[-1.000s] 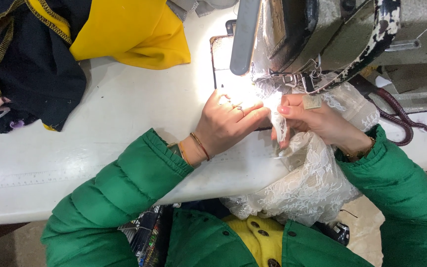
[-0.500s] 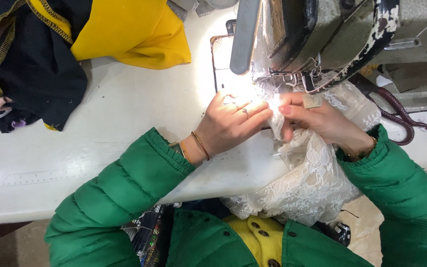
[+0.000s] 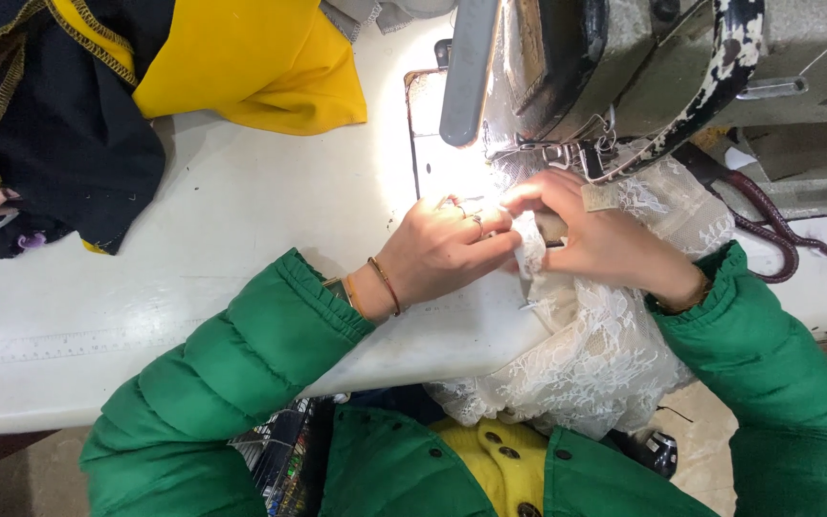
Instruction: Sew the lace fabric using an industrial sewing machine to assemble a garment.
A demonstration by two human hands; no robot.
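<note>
**Both hands grip white lace at the sewing machine head**

The white lace fabric [image 3: 586, 354] lies at the 3 o'clock side of the white table [image 3: 241, 220], directly below the sewing machine [image 3: 624, 67]. It runs from the needle area down over the table's near edge toward the person's lap.

The left hand [image 3: 447, 251] is curled, its fingertips pinching a narrow folded strip of the lace. The right hand [image 3: 600, 235] is likewise closed, thumb and fingers grasping the same strip from the 3 o'clock side. The two hands touch at the fingertips.

The needle and presser foot are hard to make out: the lamp glare washes out the plate beneath the machine head, and the hands cover the stitching point. The machine is cut off at the 12 o'clock and 3 o'clock edges. A dark red cord [image 3: 768, 215] curves beside the machine base at 3 o'clock.

A ruler scale [image 3: 78, 340] is printed along the table's near edge at 8 o'clock. A yellow garment [image 3: 251, 62] and a black garment [image 3: 59, 124] with yellow edge stitching are piled at 10 to 11 o'clock, well apart from the hands. The green jacket sleeves [image 3: 232, 383] fill the 6 o'clock region.
</note>
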